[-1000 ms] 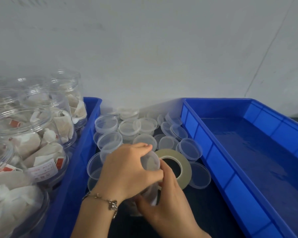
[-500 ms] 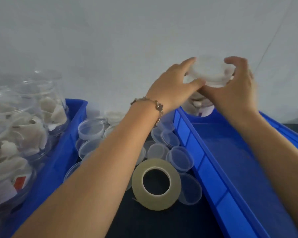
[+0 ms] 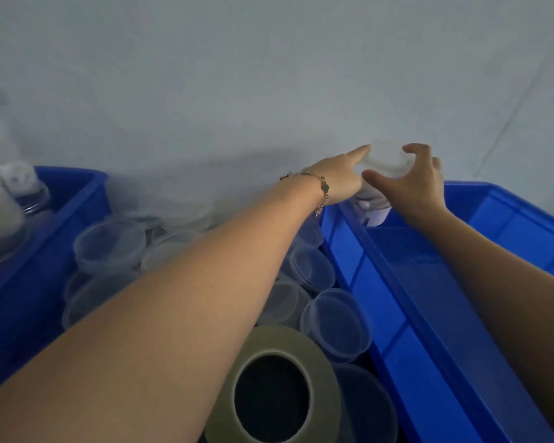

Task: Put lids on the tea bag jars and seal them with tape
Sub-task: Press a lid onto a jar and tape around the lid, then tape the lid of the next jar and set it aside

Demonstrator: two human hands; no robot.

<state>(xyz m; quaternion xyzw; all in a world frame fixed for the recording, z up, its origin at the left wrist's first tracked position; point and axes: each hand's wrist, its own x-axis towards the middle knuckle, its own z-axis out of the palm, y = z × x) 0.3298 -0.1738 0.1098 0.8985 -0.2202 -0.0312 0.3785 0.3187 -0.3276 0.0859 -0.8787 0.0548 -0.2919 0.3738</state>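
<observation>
I am looking down through the head camera, the only view I have. A second ago I was working the lid onto a jar just in front of the tape roll; half a second ago I was carrying that jar up and over to the right. Now I am setting the jar [image 3: 373, 207] down in the far left corner of the right blue bin [image 3: 461, 314], close against the wall.

My right hand [image 3: 410, 183] is spreading wide, thumb and fingers curved around the lid [image 3: 385, 161] but seemingly coming off it. My left hand [image 3: 341, 182] is reaching alongside, one straight finger touching the lid's rim; I cannot tell whether its other fingers are gripping the jar.

I am judging from this that one jar is finished and being released, so the next open jar from the left blue bin [image 3: 61, 219] is due.

The tape roll [image 3: 285, 378] is lying flat near the bottom edge, partly under my left forearm, with loose lids [image 3: 333, 324] heaped beside and beyond it.

Much is hard to read. The jar's body is mostly hiding behind my hands, and I cannot see any tape on it. The waiting jars [image 3: 10, 199] at far left are blurring into pale shapes and are cut by the frame edge.
</observation>
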